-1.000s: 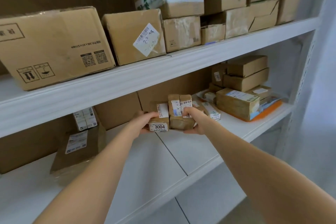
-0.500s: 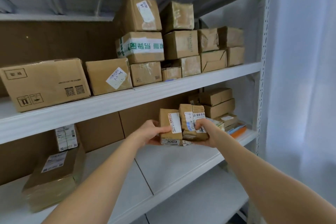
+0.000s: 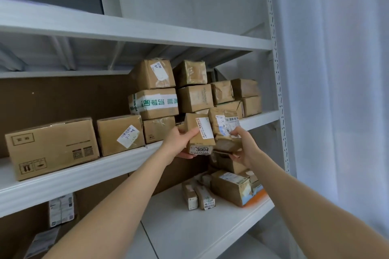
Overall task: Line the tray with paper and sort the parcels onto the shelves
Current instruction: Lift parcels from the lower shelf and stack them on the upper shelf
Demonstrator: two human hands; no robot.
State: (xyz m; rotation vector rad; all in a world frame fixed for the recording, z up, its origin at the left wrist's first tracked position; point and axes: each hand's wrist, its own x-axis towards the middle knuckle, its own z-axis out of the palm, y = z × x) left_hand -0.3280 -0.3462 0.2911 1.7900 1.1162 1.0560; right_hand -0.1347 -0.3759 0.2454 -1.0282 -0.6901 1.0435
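1. Both of the person's arms reach up toward the white metal rack, and each of the hands holds a small brown parcel in the air in front of the middle shelf (image 3: 84, 171).
2. The left hand (image 3: 179, 143) grips the parcel marked 3004 (image 3: 200, 132). Its thumb lies across the front face, and the other fingers are curled underneath.
3. The right hand (image 3: 245, 149) grips the second parcel (image 3: 221, 126), with the thumb pressed on its white label and the fingers wrapped below.
4. The two parcels stand upright and touch side by side, just before the shelf's front edge.
5. Right behind them on the middle shelf is a stack of boxes (image 3: 195, 99), including a box with green tape (image 3: 156, 103).
6. Further left on that shelf sit a box with a slanted label (image 3: 121, 134) and a large carton (image 3: 52, 147), just beside each other.
7. The lower shelf (image 3: 189, 229) carries a taped box (image 3: 230, 187) on its right side, with two slim parcels (image 3: 197, 195) lying just left of it.
8. The top shelf (image 3: 136, 31) runs above the stack.
9. A pale curtain (image 3: 336, 90) hangs to the right of the rack's post (image 3: 277, 90).
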